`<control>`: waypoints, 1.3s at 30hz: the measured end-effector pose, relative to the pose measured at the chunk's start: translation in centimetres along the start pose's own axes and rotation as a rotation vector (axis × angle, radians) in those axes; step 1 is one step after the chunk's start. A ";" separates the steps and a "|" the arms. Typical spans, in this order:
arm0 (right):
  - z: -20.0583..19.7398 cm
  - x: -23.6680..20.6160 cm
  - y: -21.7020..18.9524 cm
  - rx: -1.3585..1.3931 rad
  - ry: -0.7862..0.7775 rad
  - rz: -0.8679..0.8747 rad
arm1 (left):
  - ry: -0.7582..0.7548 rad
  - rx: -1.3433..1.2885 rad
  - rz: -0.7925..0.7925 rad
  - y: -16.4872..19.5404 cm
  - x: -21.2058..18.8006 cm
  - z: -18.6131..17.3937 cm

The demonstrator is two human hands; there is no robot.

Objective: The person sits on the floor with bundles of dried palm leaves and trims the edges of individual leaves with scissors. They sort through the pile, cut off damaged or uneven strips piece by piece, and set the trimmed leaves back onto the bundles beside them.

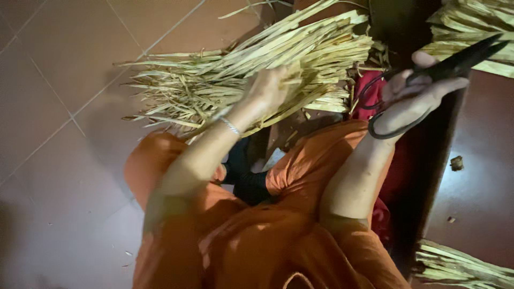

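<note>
Head view: a seated person in orange clothing is seen from above, both arms stretched forward over the lap.
Left hand [270, 85]: closed around a bundle of dried straw-coloured leaf strips [257, 75], gripped near mid-length so that the loose ends are kept fanned out over the tiled floor [59, 80]; a thin bracelet [230, 126] is worn at the wrist.
Right hand [415, 93]: fingers are threaded through the loops of black scissors [428, 80], which are held firmly; the blades are seen nearly together, pointing up and right, away from the bundle, seemingly to keep the tips off the strips.
Bundle: long, flat, pale yellow-green strips, dry and frayed at the tips, raised above the knees and touched only by the left hand.
Surroundings: more strips [471, 29] are piled at upper right and at lower right [460, 267]; small scraps are scattered on the dark red surface [482, 182].
</note>
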State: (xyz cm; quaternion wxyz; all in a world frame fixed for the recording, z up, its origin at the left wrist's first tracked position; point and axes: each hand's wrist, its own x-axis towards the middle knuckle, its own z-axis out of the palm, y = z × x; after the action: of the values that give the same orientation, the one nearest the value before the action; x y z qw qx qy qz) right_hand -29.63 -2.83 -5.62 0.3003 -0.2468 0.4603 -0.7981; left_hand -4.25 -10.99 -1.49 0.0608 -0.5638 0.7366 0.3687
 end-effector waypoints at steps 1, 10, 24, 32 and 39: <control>-0.1 0.0 0.0 -0.028 0.000 -0.004 | 0.013 0.027 0.014 0.0 0.6 1.4; -0.9 0.2 1.4 -0.084 -0.036 -0.002 | 0.126 -0.287 -0.038 -2.1 6.2 8.0; 6.6 -4.9 1.7 -0.722 -0.682 -0.046 | 0.526 -0.612 0.473 -4.9 1.6 -1.5; 9.8 -6.3 0.2 -0.719 -0.788 -0.222 | 0.566 -0.607 0.435 -2.7 -1.8 -2.6; 9.1 -6.0 0.7 -0.850 -0.740 -0.196 | 0.460 -0.661 0.403 -2.7 -1.9 -2.4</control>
State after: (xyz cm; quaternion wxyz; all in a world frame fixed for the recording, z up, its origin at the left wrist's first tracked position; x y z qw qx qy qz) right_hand -19.14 -4.23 -2.82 0.2403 -0.6505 0.5800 -0.4273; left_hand -0.46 -11.18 -0.10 -0.3611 -0.4656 0.6686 0.4537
